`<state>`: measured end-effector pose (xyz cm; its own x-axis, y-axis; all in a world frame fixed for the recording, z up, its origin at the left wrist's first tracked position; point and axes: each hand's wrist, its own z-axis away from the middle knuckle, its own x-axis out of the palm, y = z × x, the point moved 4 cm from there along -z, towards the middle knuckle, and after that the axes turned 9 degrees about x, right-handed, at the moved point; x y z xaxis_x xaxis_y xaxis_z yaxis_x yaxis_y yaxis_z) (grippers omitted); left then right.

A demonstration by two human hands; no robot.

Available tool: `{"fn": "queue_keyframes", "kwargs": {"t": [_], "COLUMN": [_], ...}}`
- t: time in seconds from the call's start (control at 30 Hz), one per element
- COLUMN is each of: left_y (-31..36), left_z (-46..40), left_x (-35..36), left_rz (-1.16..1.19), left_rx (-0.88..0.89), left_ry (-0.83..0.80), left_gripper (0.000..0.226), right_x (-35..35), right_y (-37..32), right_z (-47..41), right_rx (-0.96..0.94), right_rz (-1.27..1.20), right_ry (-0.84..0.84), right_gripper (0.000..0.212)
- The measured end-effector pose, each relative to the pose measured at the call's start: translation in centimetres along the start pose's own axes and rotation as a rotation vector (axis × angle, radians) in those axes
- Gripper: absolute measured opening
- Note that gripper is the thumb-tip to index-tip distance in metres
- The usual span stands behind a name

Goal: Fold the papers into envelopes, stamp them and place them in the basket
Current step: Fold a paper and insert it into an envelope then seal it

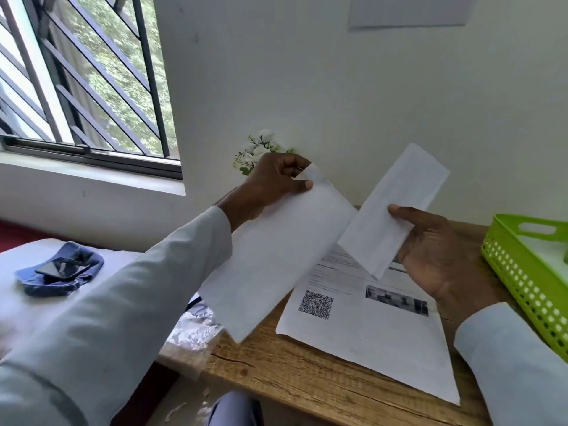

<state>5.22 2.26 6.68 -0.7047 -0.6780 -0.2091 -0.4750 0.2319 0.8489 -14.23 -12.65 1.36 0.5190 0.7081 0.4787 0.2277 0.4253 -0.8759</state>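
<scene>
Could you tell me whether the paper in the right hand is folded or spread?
Folded: the paper in the right hand is a narrow strip with a crease along it.

Bright, soft daylight throughout, entering from the barred window (86, 78) at upper left. Overexposed at the panes, with pale washed-out patches between the bars and blown foliage behind. Even, cool tone on the wall (338, 87); only faint, diffuse shadows under the held papers on the desk (307, 382). Strong wide-angle distortion: window bars and sill bent at the left edge, green basket (522, 272) stretched at the right. Slightly soft overall, with compression smear; printed text on the flat sheet (368, 327) illegible. Near sleeve (92, 333) blurred at lower left.
</scene>
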Motion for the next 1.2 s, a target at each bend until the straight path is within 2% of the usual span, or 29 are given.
{"fn": "queue_keyframes", "kwargs": {"t": [0.23,0.3,0.4,0.53,0.73,0.87,0.97,1.07,1.2], "left_y": [-1.4,-2.1,-3.2,-4.3,-5.8,-6.9,-7.5,-7.7,-8.4], "left_z": [-0.6,-0.7,-0.5,0.1,1.3,2.3,3.0,3.8,4.2], "left_x": [2.0,2.1,1.7,1.2,1.0,1.2,1.9,2.4,1.6], "left_rz": [0.222,0.285,0.327,0.376,0.367,0.346,0.384,0.296,0.248], "left_rx": [-0.126,-0.182,-0.249,-0.307,-0.36,-0.429,-0.52,-0.527,-0.501], "left_ry": [0.378,0.477,0.612,0.771,0.929,0.851,0.6,0.276,0.107], "left_gripper": [0.011,0.014,0.02,0.028,0.037,0.039,0.047,0.041,0.044], "right_x": [0.8,0.4,-0.5,-1.8,-3.4,-4.7,-5.9,-6.8,-6.7], "right_y": [1.4,1.4,1.3,1.4,1.6,1.6,1.2,0.7,0.3], "right_z": [0.1,0.1,0.1,0.3,0.4,0.1,-0.1,-0.1,0.2], "right_rx": [0.047,0.063,0.061,0.086,0.098,0.047,-0.008,-0.05,-0.066], "right_rz": [0.072,0.085,0.082,0.198,0.242,0.232,0.193,0.118,0.046], "right_ry": [-0.03,0.012,0.059,0.117,0.165,0.277,0.378,0.438,0.474], "right_gripper": [0.037,0.044,0.04,0.04,0.038,0.023,0.023,0.032,0.032]}}
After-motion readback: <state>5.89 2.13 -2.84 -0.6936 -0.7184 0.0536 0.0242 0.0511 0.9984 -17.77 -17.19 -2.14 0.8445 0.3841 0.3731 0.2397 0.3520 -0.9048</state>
